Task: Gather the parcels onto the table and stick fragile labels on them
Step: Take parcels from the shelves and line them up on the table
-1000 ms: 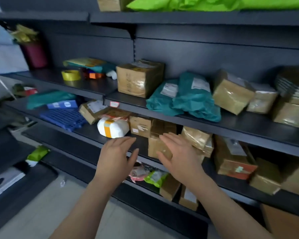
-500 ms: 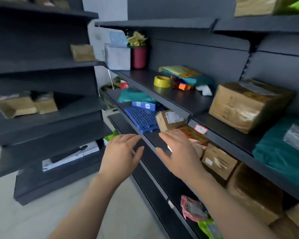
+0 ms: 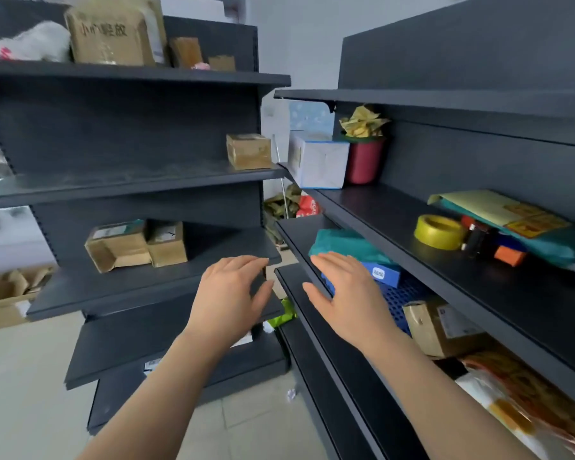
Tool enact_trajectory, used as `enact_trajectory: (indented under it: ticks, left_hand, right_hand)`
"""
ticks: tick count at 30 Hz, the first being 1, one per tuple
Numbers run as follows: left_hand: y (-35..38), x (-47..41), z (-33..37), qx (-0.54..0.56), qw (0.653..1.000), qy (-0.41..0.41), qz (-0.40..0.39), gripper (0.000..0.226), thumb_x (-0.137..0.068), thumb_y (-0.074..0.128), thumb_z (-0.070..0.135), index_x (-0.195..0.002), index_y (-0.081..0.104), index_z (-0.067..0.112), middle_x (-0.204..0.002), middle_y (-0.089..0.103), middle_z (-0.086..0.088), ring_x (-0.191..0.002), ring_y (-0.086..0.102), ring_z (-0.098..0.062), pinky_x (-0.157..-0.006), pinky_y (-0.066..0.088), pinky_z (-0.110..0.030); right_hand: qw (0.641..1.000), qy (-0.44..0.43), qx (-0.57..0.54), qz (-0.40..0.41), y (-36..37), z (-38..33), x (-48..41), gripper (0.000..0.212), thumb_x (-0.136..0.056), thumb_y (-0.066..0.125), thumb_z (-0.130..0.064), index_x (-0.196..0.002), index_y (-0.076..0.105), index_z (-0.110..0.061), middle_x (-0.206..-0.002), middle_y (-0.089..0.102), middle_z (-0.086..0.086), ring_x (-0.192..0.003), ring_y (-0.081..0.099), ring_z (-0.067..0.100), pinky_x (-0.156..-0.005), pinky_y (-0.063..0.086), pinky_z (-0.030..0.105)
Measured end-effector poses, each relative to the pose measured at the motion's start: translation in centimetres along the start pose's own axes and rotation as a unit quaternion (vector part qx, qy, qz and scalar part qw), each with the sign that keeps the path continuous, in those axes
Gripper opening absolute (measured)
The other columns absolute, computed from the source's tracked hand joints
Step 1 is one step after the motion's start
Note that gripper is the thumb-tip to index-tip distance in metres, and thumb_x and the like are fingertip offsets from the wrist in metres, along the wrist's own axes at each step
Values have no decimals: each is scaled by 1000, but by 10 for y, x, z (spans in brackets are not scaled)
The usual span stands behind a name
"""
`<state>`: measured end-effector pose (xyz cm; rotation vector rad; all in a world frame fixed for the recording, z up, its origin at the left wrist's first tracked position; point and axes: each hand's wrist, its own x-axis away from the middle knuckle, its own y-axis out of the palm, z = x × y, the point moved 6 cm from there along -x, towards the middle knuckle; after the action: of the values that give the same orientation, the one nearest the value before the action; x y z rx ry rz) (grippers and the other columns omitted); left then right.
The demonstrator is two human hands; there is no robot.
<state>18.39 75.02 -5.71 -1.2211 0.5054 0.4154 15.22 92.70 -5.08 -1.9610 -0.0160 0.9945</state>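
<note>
My left hand (image 3: pixel 229 297) and my right hand (image 3: pixel 349 293) are held out in front of me, both empty with fingers apart, palms facing each other. Two taped cardboard parcels (image 3: pixel 135 245) sit on the left rack's middle shelf, above and left of my left hand. A small brown parcel (image 3: pixel 249 151) stands one shelf higher. A teal bag parcel (image 3: pixel 346 244) lies on the right rack just beyond my right hand. Another cardboard parcel (image 3: pixel 442 327) sits lower right. A large box (image 3: pixel 113 31) stands on the top left shelf.
Two dark metal racks meet in a corner: the left rack (image 3: pixel 130 180) and the right rack (image 3: pixel 478 277). A yellow tape roll (image 3: pixel 439 231), a red cup (image 3: pixel 364 161), a white box (image 3: pixel 319 164) and a blue crate (image 3: pixel 402 300) are on the right. Open cartons (image 3: pixel 4 293) lie on the floor at left.
The view has swung left from the right rack toward the corner and the left rack. Both hands stay raised, empty and apart in front of me.
</note>
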Motion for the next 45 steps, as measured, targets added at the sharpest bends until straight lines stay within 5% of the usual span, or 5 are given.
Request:
enact_trajectory:
  ticks: [18,27,45]
  left_hand:
    - [81,-229,-148,-42,995,-52,75,39,-87,64,32,-122,63,17,-119,66,0,-108,60,-25,-95,47,-42]
    - [117,-338,-212,-43,996,-42,63,41,-90,58,35,-128,58,18,-124,62,0,-111,56,-25,-96,42,-39]
    - [196,-532,-321,61,989,-27,-131,69,-86,57,53,-144,32,28,-148,33,-9,-132,37,-32,-105,40,-44]
  right_hand:
    - [997,-50,-26,-43,156,89,-265,47,-91,59,-34,-133,54,-13,-135,56,4,-129,46,21,-110,34,35]
    - [998,-46,-25,-37,219,112,-373,45,-91,61,-31,-131,56,-11,-131,59,4,-121,52,22,-103,38,32]
    - [991,116,41,-58,305,170,-538,61,-91,57,-47,-145,36,-29,-153,32,4,-138,33,23,-108,30,30]
